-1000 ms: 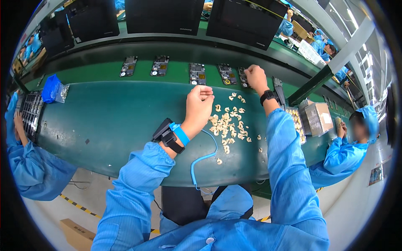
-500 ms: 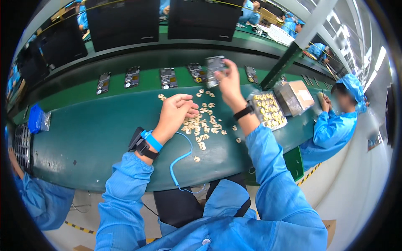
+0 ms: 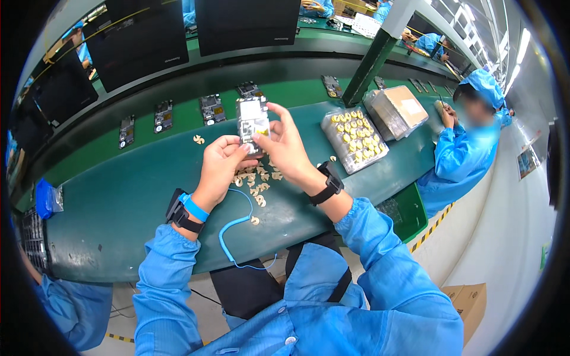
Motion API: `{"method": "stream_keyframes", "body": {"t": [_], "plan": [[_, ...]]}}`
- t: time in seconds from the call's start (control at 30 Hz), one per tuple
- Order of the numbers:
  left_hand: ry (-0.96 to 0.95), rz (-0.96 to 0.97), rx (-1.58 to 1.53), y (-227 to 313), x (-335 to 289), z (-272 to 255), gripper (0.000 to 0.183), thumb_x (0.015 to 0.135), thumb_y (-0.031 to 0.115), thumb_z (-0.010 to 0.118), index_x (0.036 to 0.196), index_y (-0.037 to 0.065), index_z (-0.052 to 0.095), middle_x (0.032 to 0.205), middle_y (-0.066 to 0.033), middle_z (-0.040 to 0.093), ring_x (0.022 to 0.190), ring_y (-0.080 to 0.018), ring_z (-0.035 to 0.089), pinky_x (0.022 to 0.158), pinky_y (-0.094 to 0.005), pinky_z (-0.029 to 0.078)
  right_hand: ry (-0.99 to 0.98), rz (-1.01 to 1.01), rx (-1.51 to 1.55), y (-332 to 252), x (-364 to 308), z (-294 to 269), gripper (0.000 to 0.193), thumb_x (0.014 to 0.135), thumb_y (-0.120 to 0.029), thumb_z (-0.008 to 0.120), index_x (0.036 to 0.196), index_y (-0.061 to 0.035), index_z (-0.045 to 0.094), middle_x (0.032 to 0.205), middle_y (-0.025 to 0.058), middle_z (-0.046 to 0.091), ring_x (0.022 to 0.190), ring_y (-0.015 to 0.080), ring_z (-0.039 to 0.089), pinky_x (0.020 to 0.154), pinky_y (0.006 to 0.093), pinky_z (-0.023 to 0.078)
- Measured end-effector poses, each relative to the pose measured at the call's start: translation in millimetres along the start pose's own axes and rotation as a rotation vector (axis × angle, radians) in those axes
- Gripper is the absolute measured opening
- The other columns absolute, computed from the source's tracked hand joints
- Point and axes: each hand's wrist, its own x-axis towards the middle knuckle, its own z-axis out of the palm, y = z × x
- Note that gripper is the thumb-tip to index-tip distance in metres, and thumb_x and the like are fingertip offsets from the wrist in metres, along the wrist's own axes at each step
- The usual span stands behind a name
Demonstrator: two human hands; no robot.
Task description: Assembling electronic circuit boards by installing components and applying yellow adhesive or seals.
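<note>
A circuit board (image 3: 249, 113) is held upright in front of me, above the green mat. My right hand (image 3: 288, 148) grips its right side, thumb across the front face. At its lower left corner, the thumb and fingers of my left hand (image 3: 219, 166) are closed on the lower edge. A yellow patch shows on the board near my right thumb. Below and partly behind my hands lies a scatter of small cream-coloured curved pieces (image 3: 261, 187). A blue coiled cord (image 3: 228, 222) runs from my left wrist strap over the mat.
More circuit boards (image 3: 163, 115) stand along the green strip behind. To the right are a tray of round yellow parts (image 3: 356, 139), a cardboard box (image 3: 404, 107) in plastic and a green post (image 3: 371, 68). A person (image 3: 466, 142) sits at the right; a blue bin (image 3: 44, 199) is far left.
My right hand has brought the circuit board down and toward my left hand, which now holds it too. The view has shifted right.
</note>
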Motion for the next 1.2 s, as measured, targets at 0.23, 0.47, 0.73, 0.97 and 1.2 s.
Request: {"method": "stream_keyframes", "body": {"t": [0.23,0.47,0.73,0.97,1.2], "plan": [[0.128,0.057,-0.030,2.3,-0.6,-11.3,0.021,0.104,0.003,0.059,0.121,-0.009,0.057,0.113,-0.0196,0.073,0.094,-0.0250,0.076,0.084,-0.0306,0.065,0.234,-0.399,-1.152,-48.9,-13.4,-102.9,0.051,0.088,-0.016,0.079,0.133,-0.0019,0.059,0.113,0.0169,0.065,0.107,0.0334,0.065,0.090,0.0431,0.054],[0.196,0.160,0.052,-3.3,5.5,-13.8,0.037,0.104,0.001,0.058,0.138,-0.012,0.052,0.114,-0.0172,0.073,0.100,-0.0195,0.073,0.087,-0.0306,0.064,0.255,-0.046,-1.391,-49.8,-27.3,-181.5,0.021,0.089,-0.016,0.076,0.098,0.0021,0.073,0.099,0.0227,0.068,0.094,0.0413,0.067,0.084,0.0486,0.054],[0.198,0.231,0.094,1.4,3.4,-8.8,0.031,0.104,0.001,0.058,0.133,-0.010,0.059,0.115,-0.0146,0.071,0.099,-0.0172,0.072,0.088,-0.0316,0.064,0.287,-0.255,-1.395,-60.6,-20.6,-182.7,0.010,0.091,-0.004,0.066,0.095,0.0017,0.073,0.095,0.0255,0.069,0.092,0.0444,0.068,0.083,0.0492,0.055],[0.125,0.264,0.171,-17.1,7.7,-19.4,0.016,0.102,0.005,0.065,0.109,-0.007,0.073,0.104,-0.0114,0.074,0.093,-0.0158,0.072,0.087,-0.0325,0.064,-0.036,-0.120,-0.380,-51.8,9.9,-56.1,0.018,0.098,0.000,0.066,0.112,0.0100,0.069,0.093,0.0134,0.076,0.083,0.0161,0.075,0.077,0.0285,0.061],[0.226,0.373,0.305,0.6,-0.3,-21.1,0.018,0.102,0.010,0.068,0.106,-0.006,0.075,0.097,-0.0072,0.077,0.088,-0.0099,0.070,0.079,-0.0242,0.056,-0.226,-0.021,-0.168,-16.6,33.7,17.4,0.019,0.096,-0.002,0.071,0.112,0.0089,0.071,0.095,0.0126,0.077,0.089,0.0161,0.075,0.075,0.0277,0.061]]}}
